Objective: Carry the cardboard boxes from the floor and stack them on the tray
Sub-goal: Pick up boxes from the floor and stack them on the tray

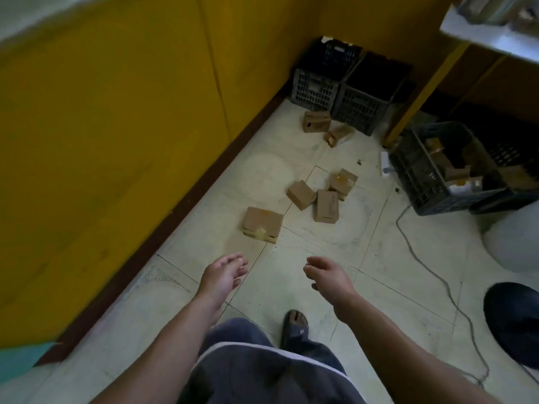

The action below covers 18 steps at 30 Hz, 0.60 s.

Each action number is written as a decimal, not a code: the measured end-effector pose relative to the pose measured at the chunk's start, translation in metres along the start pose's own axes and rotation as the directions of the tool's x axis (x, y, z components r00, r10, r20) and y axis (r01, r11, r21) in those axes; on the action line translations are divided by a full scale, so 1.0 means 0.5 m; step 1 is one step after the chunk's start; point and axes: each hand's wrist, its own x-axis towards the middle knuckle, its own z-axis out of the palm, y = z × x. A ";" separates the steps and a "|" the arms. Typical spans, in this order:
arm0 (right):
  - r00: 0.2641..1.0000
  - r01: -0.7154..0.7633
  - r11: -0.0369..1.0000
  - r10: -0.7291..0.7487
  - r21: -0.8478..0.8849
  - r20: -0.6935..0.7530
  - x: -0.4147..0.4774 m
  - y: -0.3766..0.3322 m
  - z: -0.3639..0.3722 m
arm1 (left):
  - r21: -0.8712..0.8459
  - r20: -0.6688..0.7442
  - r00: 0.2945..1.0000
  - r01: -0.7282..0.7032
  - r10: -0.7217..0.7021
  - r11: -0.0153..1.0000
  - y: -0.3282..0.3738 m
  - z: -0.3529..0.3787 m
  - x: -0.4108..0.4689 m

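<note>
The person stands over the pale tiled floor with both arms stretched forward and down. The left hand is held out with its fingers released and loosely spread, grasping nothing. The right hand hangs beside it, well apart, fingers slack and slightly curled, also holding nothing.

The cardboard boxes all lie on the floor ahead of the hands. The nearest box sits alone, close to the yellow wall. Beyond it three boxes huddle together, touching or nearly so. Farther back, two smaller boxes lie just in front of a pair of dark plastic crates standing in the corner. To the right another crate holds some cardboard pieces. A thin cable snakes across the tiles on the right, and one sandalled foot shows below the hands.
</note>
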 end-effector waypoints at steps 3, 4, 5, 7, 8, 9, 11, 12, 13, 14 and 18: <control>0.998 -0.043 0.998 0.045 -0.041 0.049 0.075 -0.042 -0.013 | -0.045 -0.032 0.997 0.074 -0.075 0.996 0.028 0.016 0.052; 0.995 -0.063 0.997 0.067 -0.053 0.069 0.111 -0.059 -0.014 | -0.052 -0.046 0.994 0.095 -0.098 0.994 0.042 0.020 0.083; 0.993 -0.079 0.995 0.084 -0.065 0.078 0.147 -0.072 -0.013 | -0.058 -0.059 0.991 0.117 -0.120 0.991 0.052 0.023 0.117; 0.989 -0.106 0.991 0.113 -0.082 0.092 0.204 -0.090 -0.008 | -0.073 -0.070 0.987 0.136 -0.141 0.988 0.071 0.025 0.174; 0.987 -0.129 0.988 0.136 -0.085 0.089 0.232 -0.099 -0.006 | -0.075 -0.071 0.986 0.148 -0.153 0.986 0.081 0.025 0.206; 0.983 -0.160 0.983 0.167 -0.089 0.076 0.267 -0.106 -0.002 | -0.073 -0.069 0.982 0.171 -0.176 0.983 0.088 0.023 0.245; 0.973 -0.223 0.971 0.227 -0.087 0.045 0.320 -0.121 0.011 | -0.061 -0.043 0.979 0.194 -0.197 0.979 0.108 0.016 0.316; 0.966 -0.253 0.963 0.257 -0.091 0.033 0.342 -0.132 0.019 | -0.054 -0.037 0.978 0.204 -0.206 0.977 0.119 0.010 0.349; 0.959 -0.280 0.956 0.282 -0.089 0.014 0.384 -0.141 0.033 | -0.036 -0.032 0.974 0.223 -0.224 0.974 0.130 0.003 0.401; 0.953 -0.300 0.949 0.302 -0.095 0.004 0.415 -0.151 0.045 | -0.014 -0.032 0.972 0.234 -0.234 0.972 0.140 -0.004 0.442; 0.938 -0.343 0.931 0.346 -0.129 0.002 0.536 -0.182 0.085 | 0.045 -0.017 0.962 0.272 -0.271 0.961 0.163 -0.029 0.591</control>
